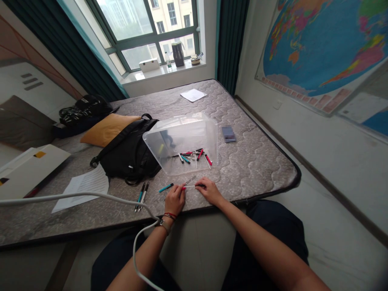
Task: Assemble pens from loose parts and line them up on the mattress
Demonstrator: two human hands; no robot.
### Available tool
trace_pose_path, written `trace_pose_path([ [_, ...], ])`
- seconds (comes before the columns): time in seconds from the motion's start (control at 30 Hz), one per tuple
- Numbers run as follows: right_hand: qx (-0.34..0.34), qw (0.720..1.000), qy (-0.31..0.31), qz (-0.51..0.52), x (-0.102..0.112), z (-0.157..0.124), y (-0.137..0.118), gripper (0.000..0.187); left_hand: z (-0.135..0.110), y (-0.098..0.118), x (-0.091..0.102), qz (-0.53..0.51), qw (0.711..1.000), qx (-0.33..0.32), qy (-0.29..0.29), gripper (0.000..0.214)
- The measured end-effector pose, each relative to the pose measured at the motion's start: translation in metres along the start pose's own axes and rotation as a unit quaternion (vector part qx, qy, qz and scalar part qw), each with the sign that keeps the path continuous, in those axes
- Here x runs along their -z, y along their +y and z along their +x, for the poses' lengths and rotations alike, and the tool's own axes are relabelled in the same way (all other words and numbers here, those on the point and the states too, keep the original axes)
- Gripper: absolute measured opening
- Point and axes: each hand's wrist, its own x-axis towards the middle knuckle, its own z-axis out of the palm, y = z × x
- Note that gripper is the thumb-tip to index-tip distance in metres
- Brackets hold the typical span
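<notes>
Over the mattress's front edge, my left hand (175, 199) is closed on a small red pen part. A thin white pen refill (190, 186) spans the gap between my hands. My right hand (209, 191) pinches a black pen part (200, 185) at the refill's other end. Left of my left hand lies a teal pen barrel (166, 188). Farther left, a teal pen (140, 197) and a silver-white pen (144, 195) lie side by side. Beyond my hands, a clear plastic bin (182, 171) rests on its side with several red, teal, white and black pen parts (200, 154) inside.
A black backpack (130, 149) lies against the bin's left side, near a yellow pillow (106, 127). Paper (86, 184) and a white box (33, 169) are at left. A blurred dark item (228, 134) lies right of the bin. A pale cable (121, 199) crosses in front.
</notes>
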Motion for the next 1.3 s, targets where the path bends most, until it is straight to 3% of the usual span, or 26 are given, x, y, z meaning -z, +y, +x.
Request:
trace_pose_path([
  [0.4,0.000,1.000,-0.006,-0.002,0.003,0.001,0.004,0.009,0.000,-0.001,-0.002,0.006,1.000,-0.005,0.024,0.028],
  [0.8,0.016,0.999,-0.020,-0.038,-0.011,-0.004,0.006,0.014,0.001,0.004,-0.001,0.006,0.998,-0.059,0.010,0.037],
  [1.0,0.015,0.998,-0.019,-0.057,-0.014,-0.005,0.005,0.013,0.000,0.003,-0.001,-0.029,0.995,-0.098,-0.002,0.021],
  [1.3,0.013,0.998,-0.025,-0.061,-0.015,-0.004,0.009,0.013,-0.001,-0.002,0.000,0.024,0.990,-0.139,-0.021,0.029],
])
